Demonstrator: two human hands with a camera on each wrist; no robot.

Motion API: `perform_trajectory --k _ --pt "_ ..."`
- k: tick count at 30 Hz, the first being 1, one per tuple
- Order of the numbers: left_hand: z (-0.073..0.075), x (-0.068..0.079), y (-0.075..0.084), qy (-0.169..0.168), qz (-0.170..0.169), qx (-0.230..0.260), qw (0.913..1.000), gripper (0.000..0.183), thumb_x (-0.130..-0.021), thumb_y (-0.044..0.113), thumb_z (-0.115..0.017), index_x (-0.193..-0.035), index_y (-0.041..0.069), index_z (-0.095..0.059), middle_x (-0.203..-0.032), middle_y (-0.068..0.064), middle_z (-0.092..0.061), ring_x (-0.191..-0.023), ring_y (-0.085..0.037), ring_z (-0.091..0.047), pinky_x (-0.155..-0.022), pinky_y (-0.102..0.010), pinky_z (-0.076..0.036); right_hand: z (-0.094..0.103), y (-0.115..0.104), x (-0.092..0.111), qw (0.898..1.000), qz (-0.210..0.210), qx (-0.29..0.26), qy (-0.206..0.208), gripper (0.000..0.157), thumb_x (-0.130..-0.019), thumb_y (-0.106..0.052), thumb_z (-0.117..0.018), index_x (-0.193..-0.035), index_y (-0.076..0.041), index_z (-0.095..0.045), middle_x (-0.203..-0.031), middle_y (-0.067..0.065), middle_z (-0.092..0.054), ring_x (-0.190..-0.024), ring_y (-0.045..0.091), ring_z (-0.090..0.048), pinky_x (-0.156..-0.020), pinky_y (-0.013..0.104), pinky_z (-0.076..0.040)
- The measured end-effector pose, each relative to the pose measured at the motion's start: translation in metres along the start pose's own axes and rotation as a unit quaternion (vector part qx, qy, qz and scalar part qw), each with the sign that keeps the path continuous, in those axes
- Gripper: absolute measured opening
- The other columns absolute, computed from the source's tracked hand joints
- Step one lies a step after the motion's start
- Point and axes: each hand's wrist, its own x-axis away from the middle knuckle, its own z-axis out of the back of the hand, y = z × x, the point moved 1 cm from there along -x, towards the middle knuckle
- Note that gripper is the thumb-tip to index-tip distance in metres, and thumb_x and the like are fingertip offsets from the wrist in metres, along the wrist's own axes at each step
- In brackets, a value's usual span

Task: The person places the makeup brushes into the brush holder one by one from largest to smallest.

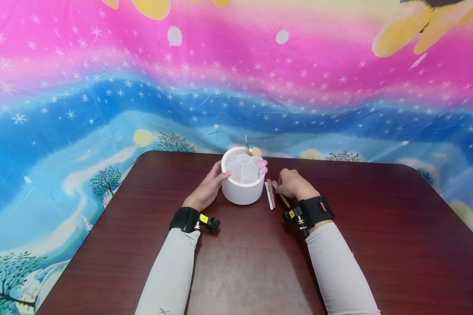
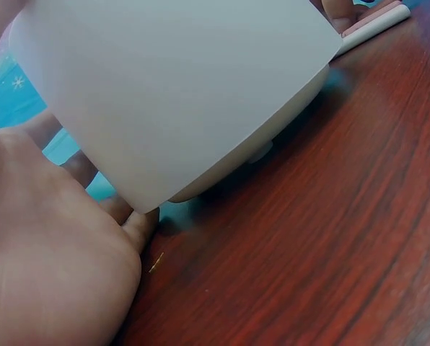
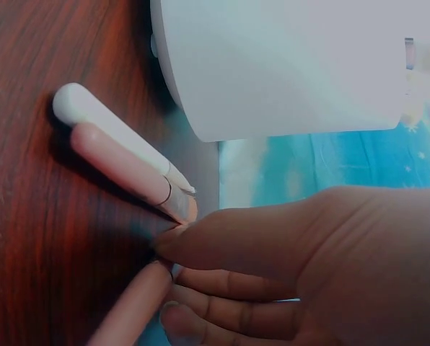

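Note:
A round white organizer [image 1: 242, 192] with petal-like compartments stands on the table. My left hand [image 1: 206, 188] holds its left side, thumb at the rim and fingers behind the wall in the left wrist view. To its right, my right hand [image 1: 295, 183] pinches the far end of a pink-handled makeup brush [image 3: 132, 306] lying on the tabletop; the thumb partly hides that end. Beside it lie another pink-handled makeup brush [image 3: 121, 164] and a white-handled brush [image 3: 114, 130], side by side. Pink-tipped items [image 1: 262, 164] stick out of the organizer's right side.
A slim upright item [image 1: 246, 144] and a round beige tip [image 1: 256, 151] rise at the organizer's back. The dark reddish wooden table [image 1: 252, 262] has rounded far corners. Behind it hangs a colourful printed cloth [image 1: 236, 87].

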Motion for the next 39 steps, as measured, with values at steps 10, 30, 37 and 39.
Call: perform_trajectory --k 10,30,37,39 --pt "-0.001 0.0 0.0 -0.003 0.007 -0.003 1.0 0.068 -0.085 0.036 -0.064 -0.142 0.027 -0.028 -0.147 0.004 -0.021 -0.132 -0.012 -0.02 -0.11 -0.042 -0.01 0.004 0.001 0.003 1.0 0.004 -0.005 0.01 0.016 -0.086 -0.009 -0.061 -0.072 -0.004 -0.064 -0.057 0.003 -0.051 -0.051 0.018 -0.049 -0.048 0.029 -0.04" --pt "-0.001 0.0 0.002 -0.023 -0.002 -0.017 0.9996 0.061 -0.09 0.028 -0.059 -0.143 0.029 -0.029 -0.146 0.003 -0.024 -0.131 -0.013 -0.021 -0.11 -0.047 -0.008 0.058 -0.016 0.044 0.982 0.092 -0.12 0.112 0.012 -0.088 -0.011 -0.062 -0.09 0.0 -0.06 -0.083 0.012 -0.064 -0.067 0.022 -0.063 -0.065 0.037 -0.051" --pt "-0.001 0.0 0.001 -0.011 -0.002 -0.021 0.9997 0.064 -0.085 0.031 -0.062 -0.141 0.03 -0.031 -0.144 0.001 -0.027 -0.13 -0.015 -0.022 -0.109 -0.049 -0.008 0.077 -0.032 0.066 0.957 0.129 -0.168 0.196 0.012 -0.086 -0.012 -0.064 -0.093 -0.003 -0.063 -0.081 0.009 -0.066 -0.068 0.02 -0.064 -0.069 0.037 -0.052" --pt "-0.002 0.0 0.001 -0.008 -0.001 -0.02 0.9998 0.065 -0.084 0.031 -0.063 -0.141 0.03 -0.031 -0.144 0.001 -0.028 -0.13 -0.016 -0.023 -0.109 -0.05 -0.008 0.08 -0.036 0.072 0.948 0.146 -0.181 0.219 0.012 -0.086 -0.013 -0.065 -0.093 -0.004 -0.062 -0.08 0.008 -0.066 -0.068 0.018 -0.064 -0.067 0.036 -0.052"
